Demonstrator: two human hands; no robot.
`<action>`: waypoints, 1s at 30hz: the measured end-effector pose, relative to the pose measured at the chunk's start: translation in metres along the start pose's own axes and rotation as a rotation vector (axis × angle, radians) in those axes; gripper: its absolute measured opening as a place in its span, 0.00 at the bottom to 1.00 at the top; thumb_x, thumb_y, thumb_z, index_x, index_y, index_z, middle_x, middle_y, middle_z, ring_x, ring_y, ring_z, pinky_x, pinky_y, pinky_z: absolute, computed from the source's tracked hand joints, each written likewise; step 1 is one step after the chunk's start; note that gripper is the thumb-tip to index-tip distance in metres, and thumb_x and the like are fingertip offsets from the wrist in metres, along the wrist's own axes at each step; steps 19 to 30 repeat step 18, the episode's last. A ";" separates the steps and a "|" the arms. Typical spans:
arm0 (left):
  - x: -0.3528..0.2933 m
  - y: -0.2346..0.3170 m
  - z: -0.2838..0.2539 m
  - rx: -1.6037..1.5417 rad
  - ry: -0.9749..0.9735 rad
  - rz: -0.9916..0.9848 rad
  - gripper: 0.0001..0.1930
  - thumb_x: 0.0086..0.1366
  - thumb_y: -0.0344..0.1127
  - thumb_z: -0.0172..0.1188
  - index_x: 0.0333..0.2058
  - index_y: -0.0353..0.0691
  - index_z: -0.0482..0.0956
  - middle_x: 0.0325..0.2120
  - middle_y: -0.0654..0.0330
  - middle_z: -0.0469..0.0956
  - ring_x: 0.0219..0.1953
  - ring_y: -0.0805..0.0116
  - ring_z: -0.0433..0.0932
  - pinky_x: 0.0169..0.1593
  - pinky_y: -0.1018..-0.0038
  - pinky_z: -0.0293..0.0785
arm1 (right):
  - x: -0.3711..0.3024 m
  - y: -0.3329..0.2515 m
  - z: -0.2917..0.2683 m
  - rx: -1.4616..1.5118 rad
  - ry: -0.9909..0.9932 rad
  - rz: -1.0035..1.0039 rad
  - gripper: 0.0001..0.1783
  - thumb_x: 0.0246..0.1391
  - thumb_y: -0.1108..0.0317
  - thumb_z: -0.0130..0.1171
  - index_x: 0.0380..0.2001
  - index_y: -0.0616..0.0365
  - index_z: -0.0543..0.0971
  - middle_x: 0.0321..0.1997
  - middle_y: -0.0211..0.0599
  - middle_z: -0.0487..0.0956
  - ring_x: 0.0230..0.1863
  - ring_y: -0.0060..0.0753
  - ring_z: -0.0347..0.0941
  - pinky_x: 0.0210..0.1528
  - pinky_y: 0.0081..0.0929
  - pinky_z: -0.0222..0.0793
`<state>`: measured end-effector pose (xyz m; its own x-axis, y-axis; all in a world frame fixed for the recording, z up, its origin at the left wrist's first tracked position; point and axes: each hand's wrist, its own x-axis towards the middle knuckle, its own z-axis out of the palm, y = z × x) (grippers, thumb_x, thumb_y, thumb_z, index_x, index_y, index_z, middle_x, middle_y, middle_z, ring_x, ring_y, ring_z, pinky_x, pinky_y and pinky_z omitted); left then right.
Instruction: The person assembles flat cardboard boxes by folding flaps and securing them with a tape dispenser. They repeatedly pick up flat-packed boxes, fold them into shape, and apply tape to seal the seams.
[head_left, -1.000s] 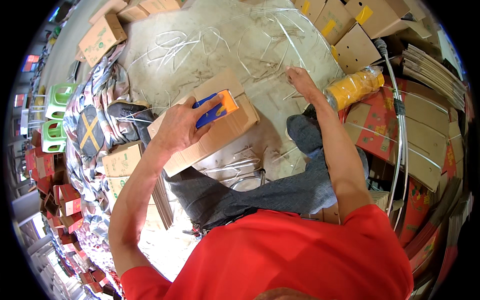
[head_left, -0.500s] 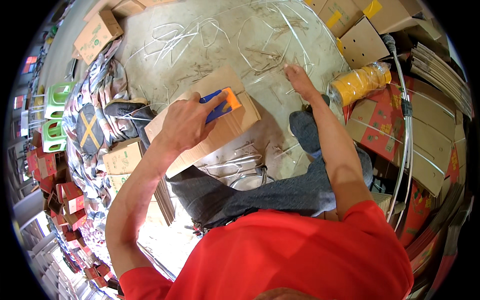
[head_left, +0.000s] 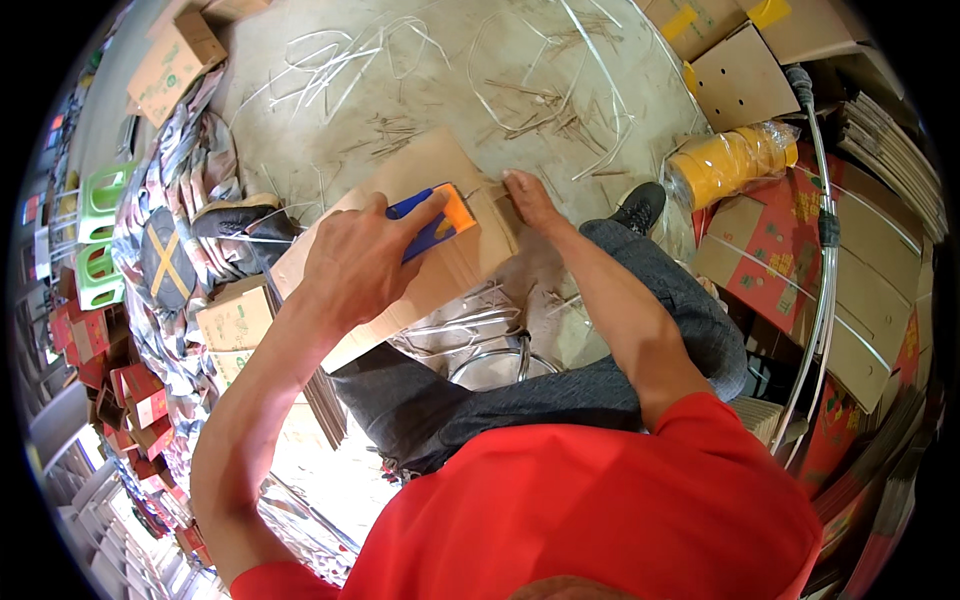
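Observation:
My left hand [head_left: 360,258] is closed around a blue and orange hand-held tape dispenser [head_left: 458,212], which rests on the top of a brown cardboard box [head_left: 375,318]. The dispenser lies near the box's right end, its orange end pointing right. At that end, my right hand [head_left: 533,200] grips the box's edge near the far corner, the thumb and fingertips partly hidden. The box sits tilted in front of my legs, its near-left corner above my left thigh.
White plastic straps [head_left: 350,68] and thin brown scraps lie on the floor ahead. Wrapped yellow tape rolls [head_left: 728,168], a metal pole [head_left: 822,290] and flattened cartons [head_left: 862,270] stand at right. On the left are a camouflage cloth [head_left: 190,165], green stools [head_left: 105,205] and a carton [head_left: 236,318].
My right hand has come left and slightly nearer, from above the floor onto the box's right edge. My left hand stays on the tape dispenser, and the view has shifted a little.

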<state>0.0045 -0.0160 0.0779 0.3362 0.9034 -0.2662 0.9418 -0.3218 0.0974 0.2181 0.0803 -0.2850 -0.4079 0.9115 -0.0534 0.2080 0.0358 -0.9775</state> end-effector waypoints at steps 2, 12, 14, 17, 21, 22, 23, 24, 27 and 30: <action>0.006 -0.001 0.001 0.004 0.003 0.000 0.35 0.62 0.40 0.69 0.67 0.58 0.69 0.33 0.47 0.78 0.29 0.47 0.82 0.34 0.57 0.79 | 0.004 0.003 0.017 0.268 -0.036 0.087 0.22 0.75 0.54 0.48 0.36 0.64 0.75 0.28 0.33 0.72 0.36 0.26 0.66 0.41 0.31 0.69; 0.015 -0.001 0.003 -0.005 0.037 0.021 0.37 0.60 0.39 0.70 0.68 0.59 0.69 0.30 0.49 0.76 0.26 0.49 0.81 0.33 0.58 0.78 | -0.003 0.038 0.000 -0.310 -0.067 0.336 0.20 0.75 0.54 0.47 0.49 0.59 0.79 0.48 0.44 0.83 0.50 0.36 0.77 0.57 0.38 0.71; 0.018 0.000 -0.002 0.003 0.025 0.026 0.38 0.60 0.39 0.71 0.69 0.59 0.68 0.31 0.50 0.76 0.26 0.49 0.81 0.33 0.58 0.78 | 0.028 0.007 -0.019 -0.113 0.236 0.230 0.22 0.75 0.53 0.47 0.54 0.60 0.78 0.54 0.42 0.81 0.57 0.36 0.75 0.63 0.35 0.67; 0.015 0.001 -0.006 0.019 -0.002 0.019 0.38 0.60 0.39 0.71 0.69 0.59 0.68 0.31 0.50 0.76 0.27 0.49 0.81 0.34 0.57 0.78 | 0.076 -0.086 -0.028 0.450 0.243 -0.058 0.27 0.73 0.52 0.49 0.63 0.61 0.74 0.66 0.40 0.75 0.68 0.32 0.69 0.73 0.30 0.56; 0.016 0.005 -0.011 0.025 -0.003 0.021 0.38 0.60 0.39 0.71 0.69 0.59 0.68 0.32 0.49 0.77 0.28 0.48 0.81 0.35 0.57 0.78 | 0.079 -0.112 -0.028 0.448 0.078 -0.199 0.34 0.74 0.45 0.46 0.71 0.57 0.67 0.71 0.45 0.70 0.76 0.34 0.61 0.77 0.28 0.48; 0.016 0.005 -0.011 0.025 -0.003 0.021 0.38 0.60 0.39 0.71 0.69 0.59 0.68 0.32 0.49 0.77 0.28 0.48 0.81 0.35 0.57 0.78 | 0.079 -0.112 -0.028 0.448 0.078 -0.199 0.34 0.74 0.45 0.46 0.71 0.57 0.67 0.71 0.45 0.70 0.76 0.34 0.61 0.77 0.28 0.48; 0.016 0.005 -0.011 0.025 -0.003 0.021 0.38 0.60 0.39 0.71 0.69 0.59 0.68 0.32 0.49 0.77 0.28 0.48 0.81 0.35 0.57 0.78 | 0.079 -0.112 -0.028 0.448 0.078 -0.199 0.34 0.74 0.45 0.46 0.71 0.57 0.67 0.71 0.45 0.70 0.76 0.34 0.61 0.77 0.28 0.48; 0.016 0.005 -0.011 0.025 -0.003 0.021 0.38 0.60 0.39 0.71 0.69 0.59 0.68 0.32 0.49 0.77 0.28 0.48 0.81 0.35 0.57 0.78 | 0.079 -0.112 -0.028 0.448 0.078 -0.199 0.34 0.74 0.45 0.46 0.71 0.57 0.67 0.71 0.45 0.70 0.76 0.34 0.61 0.77 0.28 0.48; 0.016 0.005 -0.011 0.025 -0.003 0.021 0.38 0.60 0.39 0.71 0.69 0.59 0.68 0.32 0.49 0.77 0.28 0.48 0.81 0.35 0.57 0.78 | 0.079 -0.112 -0.028 0.448 0.078 -0.199 0.34 0.74 0.45 0.46 0.71 0.57 0.67 0.71 0.45 0.70 0.76 0.34 0.61 0.77 0.28 0.48; 0.016 0.005 -0.011 0.025 -0.003 0.021 0.38 0.60 0.39 0.71 0.69 0.59 0.68 0.32 0.49 0.77 0.28 0.48 0.81 0.35 0.57 0.78 | 0.079 -0.112 -0.028 0.448 0.078 -0.199 0.34 0.74 0.45 0.46 0.71 0.57 0.67 0.71 0.45 0.70 0.76 0.34 0.61 0.77 0.28 0.48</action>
